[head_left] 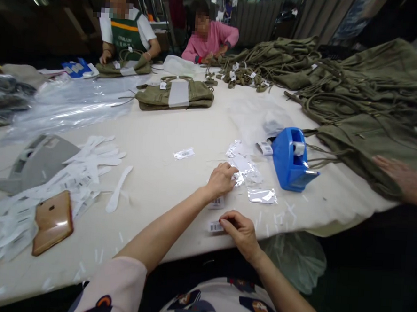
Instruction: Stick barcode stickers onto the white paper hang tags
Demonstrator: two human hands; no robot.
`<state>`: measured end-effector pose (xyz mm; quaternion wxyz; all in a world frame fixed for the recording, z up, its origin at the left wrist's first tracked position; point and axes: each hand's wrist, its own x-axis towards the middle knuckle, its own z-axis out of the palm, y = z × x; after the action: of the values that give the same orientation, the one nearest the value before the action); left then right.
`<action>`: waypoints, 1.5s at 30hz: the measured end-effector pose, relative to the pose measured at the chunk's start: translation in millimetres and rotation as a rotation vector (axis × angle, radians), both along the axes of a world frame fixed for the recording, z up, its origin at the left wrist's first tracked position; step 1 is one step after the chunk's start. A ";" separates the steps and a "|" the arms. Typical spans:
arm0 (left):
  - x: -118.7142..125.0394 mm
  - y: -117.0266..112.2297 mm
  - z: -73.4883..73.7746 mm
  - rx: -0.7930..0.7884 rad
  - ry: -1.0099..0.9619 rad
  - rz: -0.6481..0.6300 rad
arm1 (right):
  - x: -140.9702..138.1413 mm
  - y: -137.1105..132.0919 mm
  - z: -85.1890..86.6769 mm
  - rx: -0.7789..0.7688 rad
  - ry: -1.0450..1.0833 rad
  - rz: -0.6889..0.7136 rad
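Note:
My right hand (241, 231) pinches a small white barcode tag (216, 226) between thumb and finger, just above the table near its front edge. Farther forward, my left hand (222, 179) rests with curled fingers at the near side of a heap of small shiny clear packets (248, 170); what its fingertips hold is hidden. Another barcode tag (217, 203) lies partly beneath my left wrist. To the right of the heap is a flat shiny packet (261, 195). A single packet (183, 153) lies apart, left of the heap.
A blue tape dispenser (289, 158) stands right of the packets. At left are a grey dispenser (44, 157), paper strips (87, 181) and a phone (53, 222). Olive bags (365, 132) fill the right side, where another person's hand (403, 179) rests. Two people work opposite.

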<state>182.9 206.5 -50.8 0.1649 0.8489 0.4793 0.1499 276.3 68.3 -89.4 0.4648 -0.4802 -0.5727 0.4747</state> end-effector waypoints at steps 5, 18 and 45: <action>10.6 15.5 4.1 -0.054 0.073 -0.095 | 3.9 0.5 -2.7 0.003 0.039 0.006; -61.3 16.1 84.8 -0.360 -0.915 0.341 | 7.3 -3.9 -4.0 0.024 0.057 0.006; -130.3 -30.9 -1.8 -0.142 0.123 0.312 | 6.4 -3.5 -9.1 -0.040 0.041 -0.041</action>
<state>52.5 175.6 -52.6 0.1698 0.7579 0.6238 0.0873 282.8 64.8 -98.6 0.4763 -0.4913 -0.5434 0.4863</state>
